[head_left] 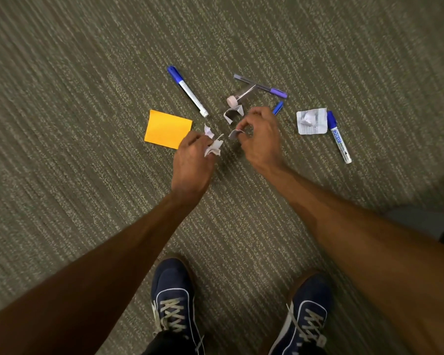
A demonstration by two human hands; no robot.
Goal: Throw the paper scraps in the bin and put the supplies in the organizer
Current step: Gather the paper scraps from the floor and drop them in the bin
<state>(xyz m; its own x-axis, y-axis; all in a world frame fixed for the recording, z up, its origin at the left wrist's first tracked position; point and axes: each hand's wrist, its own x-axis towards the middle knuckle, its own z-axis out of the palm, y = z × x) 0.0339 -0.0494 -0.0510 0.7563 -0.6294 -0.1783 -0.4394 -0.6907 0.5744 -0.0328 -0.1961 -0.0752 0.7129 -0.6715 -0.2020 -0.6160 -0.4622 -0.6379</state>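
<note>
White crumpled paper scraps [214,146] fill the left hand [191,160]; the right hand [260,139] pinches another scrap [234,134]. Far right, one printed scrap [312,121] and blue-capped markers [339,135] remain on the carpet floor [87,98]; bin and organizer unseen.

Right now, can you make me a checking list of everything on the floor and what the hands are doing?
Surface: striped carpet, no table in view.
Scraps: printed crumpled piece lying loose beside the right marker; curled strip loose beside the tape roll.
Supplies: left marker, right marker, purple pen, orange sticky pad, tape roll, and a blue pen partly hidden behind the right hand.
Clutter: nothing seen beyond these.
Hands: left hand has a closed grip on white scraps; right hand pinches a small scrap.
Cables: nothing seen.
Surroundings: two dark blue shoes; bin and organizer not in view.
</note>
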